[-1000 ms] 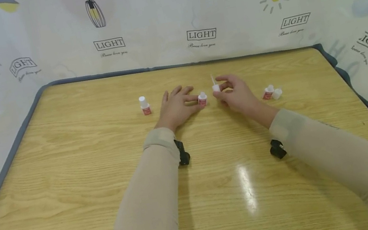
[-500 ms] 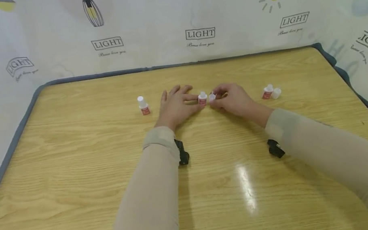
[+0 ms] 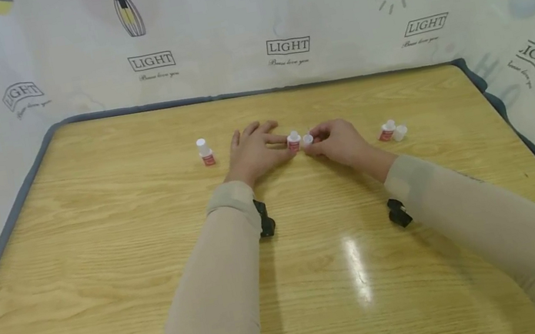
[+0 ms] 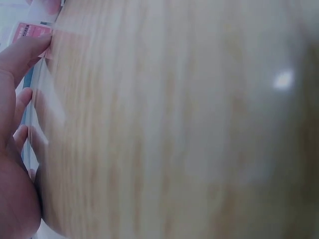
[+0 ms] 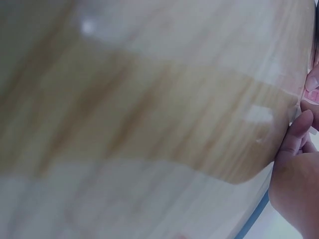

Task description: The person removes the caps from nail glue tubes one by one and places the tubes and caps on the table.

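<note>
In the head view, my left hand (image 3: pixel 255 152) lies low over the table and pinches a small white bottle (image 3: pixel 294 143) with a red label between thumb and index finger. The bottle stands upright, its white nozzle uncovered. Just right of it, my right hand (image 3: pixel 341 142) pinches a small white cap (image 3: pixel 308 140) close to the tabletop, its hollow side showing. The left wrist view has the left thumb (image 4: pixel 22 55) against the red label (image 4: pixel 37 31). At the right edge of the right wrist view, the right hand's fingers (image 5: pixel 294 134) hide most of the cap.
A similar capped bottle (image 3: pixel 206 153) stands to the left on the wooden table (image 3: pixel 319 277). Over on the right are another uncapped bottle (image 3: pixel 387 131) and a loose white cap (image 3: pixel 400 133) beside it. A printed curtain (image 3: pixel 216 27) surrounds the table's back and sides.
The right hand has lowered the white cap from a raised position, where a thin stem pointed upward, to the table beside the bottle. The left hand keeps its hold on the bottle.
</note>
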A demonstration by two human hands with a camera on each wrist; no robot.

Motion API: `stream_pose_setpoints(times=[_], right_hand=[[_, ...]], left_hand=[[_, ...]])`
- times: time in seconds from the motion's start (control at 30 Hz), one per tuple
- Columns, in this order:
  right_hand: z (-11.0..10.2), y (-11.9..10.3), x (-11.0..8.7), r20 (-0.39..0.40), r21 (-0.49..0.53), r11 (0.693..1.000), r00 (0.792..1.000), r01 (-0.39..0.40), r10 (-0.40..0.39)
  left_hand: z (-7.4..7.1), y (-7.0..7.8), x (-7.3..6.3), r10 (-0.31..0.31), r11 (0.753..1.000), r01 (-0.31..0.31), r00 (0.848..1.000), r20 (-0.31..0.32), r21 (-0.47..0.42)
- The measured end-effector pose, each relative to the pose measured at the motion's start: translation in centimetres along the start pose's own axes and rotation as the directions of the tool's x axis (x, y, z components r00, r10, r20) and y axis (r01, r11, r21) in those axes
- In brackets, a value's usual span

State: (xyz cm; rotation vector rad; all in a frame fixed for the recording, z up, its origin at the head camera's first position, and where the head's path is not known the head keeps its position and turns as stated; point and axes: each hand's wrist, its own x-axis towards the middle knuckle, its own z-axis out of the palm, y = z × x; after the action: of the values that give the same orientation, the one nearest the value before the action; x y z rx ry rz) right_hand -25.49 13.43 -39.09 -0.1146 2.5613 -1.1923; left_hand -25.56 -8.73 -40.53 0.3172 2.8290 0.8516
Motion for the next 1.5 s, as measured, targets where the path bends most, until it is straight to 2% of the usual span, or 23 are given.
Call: stream_pose_setpoints(times=[0.43, 0.57, 0.67, 0.77, 0.9, 0.97, 1.03, 1.13, 1.3, 1.4, 1.5], right_hand=[[-0.6, -0.6, 0.0, 0.035, 0.004, 1.000, 0.999, -0.002, 0.002], [-1.3, -0.8, 0.0, 0.074, -0.005, 1.000, 0.997, 0.017, -0.016], [-2.2, -1.4, -0.1, 0.099, -0.015, 0.999, 0.994, 0.044, -0.042], [-3.4, -2.6, -0.2, 0.098, -0.015, 0.998, 0.993, 0.063, -0.061], [-4.7, -4.6, -0.1, 0.066, -0.022, 0.994, 0.992, 0.107, -0.106], [-5.1, -5.7, 0.0, 0.057, -0.023, 0.992, 0.990, 0.128, -0.126], [-5.1, -6.7, 0.0, 0.061, -0.028, 0.990, 0.988, 0.141, -0.139], [-4.5, -8.4, 0.1, 0.074, -0.029, 0.988, 0.986, 0.154, -0.152], [-2.2, -10.7, 0.5, 0.105, -0.001, 0.981, 0.976, 0.192, -0.191], [-0.6, -11.7, 0.9, 0.114, 0.005, 0.978, 0.971, 0.210, -0.210], [1.0, -12.6, 1.1, 0.129, -0.003, 0.974, 0.965, 0.229, -0.226]], left_hand=[[-0.7, 0.4, -0.1, 0.005, 1.000, -0.005, 1.000, 0.011, -0.022], [-1.0, 0.4, 0.4, 0.010, 1.000, -0.009, 0.998, 0.067, -0.021], [-1.8, 0.7, 0.8, 0.008, 1.000, -0.004, 0.988, 0.152, -0.024], [-3.5, 1.7, 1.1, 0.016, 0.999, -0.003, 0.963, 0.271, -0.047], [-7.1, 3.1, 1.2, 0.007, 0.998, 0.015, 0.922, 0.388, -0.053], [-9.2, 3.5, 1.0, 0.000, 1.000, 0.010, 0.918, 0.397, -0.022], [-11.1, 3.4, 0.6, -0.008, 1.000, 0.004, 0.923, 0.386, 0.011], [-13.6, 2.3, -0.3, -0.018, 0.999, 0.001, 0.934, 0.357, 0.047], [-17.0, -1.9, -2.2, -0.033, 0.998, 0.013, 0.953, 0.300, 0.069], [-18.3, -4.4, -3.4, -0.035, 0.997, 0.015, 0.962, 0.271, 0.075], [-18.8, -6.6, -4.5, -0.053, 0.997, 0.034, 0.962, 0.269, 0.075]])
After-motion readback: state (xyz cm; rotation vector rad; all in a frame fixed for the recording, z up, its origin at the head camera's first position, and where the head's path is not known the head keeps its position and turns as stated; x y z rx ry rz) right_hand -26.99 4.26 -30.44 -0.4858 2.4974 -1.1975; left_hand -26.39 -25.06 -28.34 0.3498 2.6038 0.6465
